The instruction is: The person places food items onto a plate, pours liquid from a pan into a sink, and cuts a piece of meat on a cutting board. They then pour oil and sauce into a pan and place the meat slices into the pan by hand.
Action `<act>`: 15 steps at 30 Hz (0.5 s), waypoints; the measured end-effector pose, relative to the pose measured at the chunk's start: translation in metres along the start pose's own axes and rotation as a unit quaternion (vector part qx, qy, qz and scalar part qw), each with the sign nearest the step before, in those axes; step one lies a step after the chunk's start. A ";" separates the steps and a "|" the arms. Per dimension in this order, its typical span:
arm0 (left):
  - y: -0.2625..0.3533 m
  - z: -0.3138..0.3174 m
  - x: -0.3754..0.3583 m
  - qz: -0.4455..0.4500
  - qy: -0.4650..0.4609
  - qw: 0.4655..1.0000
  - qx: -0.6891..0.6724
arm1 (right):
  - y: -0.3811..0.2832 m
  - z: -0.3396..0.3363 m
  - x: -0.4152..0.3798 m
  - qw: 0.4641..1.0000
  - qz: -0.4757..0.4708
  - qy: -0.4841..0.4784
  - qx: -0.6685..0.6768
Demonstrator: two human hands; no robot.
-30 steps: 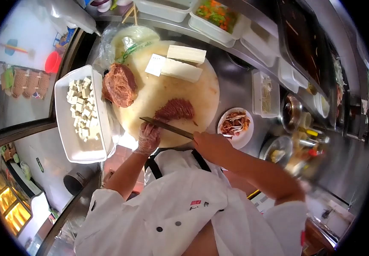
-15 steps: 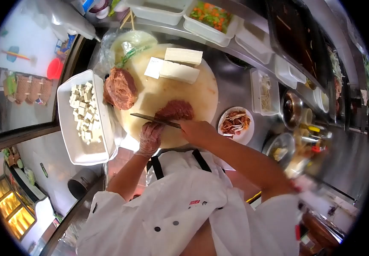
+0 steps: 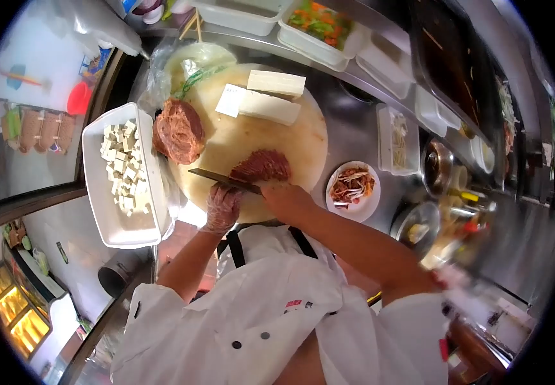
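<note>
My right hand (image 3: pixel 285 201) is closed round a kitchen knife (image 3: pixel 221 179), whose blade points left across the near part of a round cutting board (image 3: pixel 306 138). Just beyond the blade lies a mound of sliced dark red meat (image 3: pixel 262 166). My left hand (image 3: pixel 223 209), in a clear plastic glove, has its fingers curled close against the near side of the blade; whatever is beneath them is hidden. A large chunk of meat (image 3: pixel 180 131) sits at the board's left edge. White tofu blocks (image 3: pixel 270 106) rest at the back of the board.
A white bin (image 3: pixel 143 230) with tofu cubes stands left of the board. To the right are a plate (image 3: pixel 372 206) of shredded food and a tub (image 3: pixel 398 140) of pale strips. Containers line the back shelf, including one with diced vegetables (image 3: pixel 319 24).
Both hands and the knife have shifted slightly left along the near side of the meat. The sliced mound reaches a little further left. The tofu blocks stay in place.
</note>
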State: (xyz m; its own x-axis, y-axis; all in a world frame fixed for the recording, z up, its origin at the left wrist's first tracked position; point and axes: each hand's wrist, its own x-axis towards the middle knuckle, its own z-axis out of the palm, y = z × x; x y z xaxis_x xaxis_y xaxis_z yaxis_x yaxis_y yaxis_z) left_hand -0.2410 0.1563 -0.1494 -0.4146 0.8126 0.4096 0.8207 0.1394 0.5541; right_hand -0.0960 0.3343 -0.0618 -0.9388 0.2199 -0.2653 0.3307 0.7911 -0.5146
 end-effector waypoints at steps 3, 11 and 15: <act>0.003 -0.004 0.003 0.007 -0.001 1.000 0.006 | 0.000 -0.004 0.010 1.000 -0.018 0.020 0.009; 0.004 -0.001 -0.013 -0.014 0.014 1.000 0.017 | -0.024 -0.064 -0.037 0.987 0.075 -0.139 -0.039; -0.003 0.000 -0.012 -0.012 -0.006 1.000 0.000 | -0.026 -0.062 -0.046 0.988 0.081 -0.129 -0.041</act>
State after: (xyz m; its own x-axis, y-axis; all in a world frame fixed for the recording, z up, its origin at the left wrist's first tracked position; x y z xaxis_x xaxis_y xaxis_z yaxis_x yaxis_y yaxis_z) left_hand -0.2383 0.1464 -0.1560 -0.4289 0.8160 0.3875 0.8110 0.1588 0.5631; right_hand -0.0678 0.3392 0.0148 -0.8149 0.2035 -0.5427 0.4559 0.8032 -0.3835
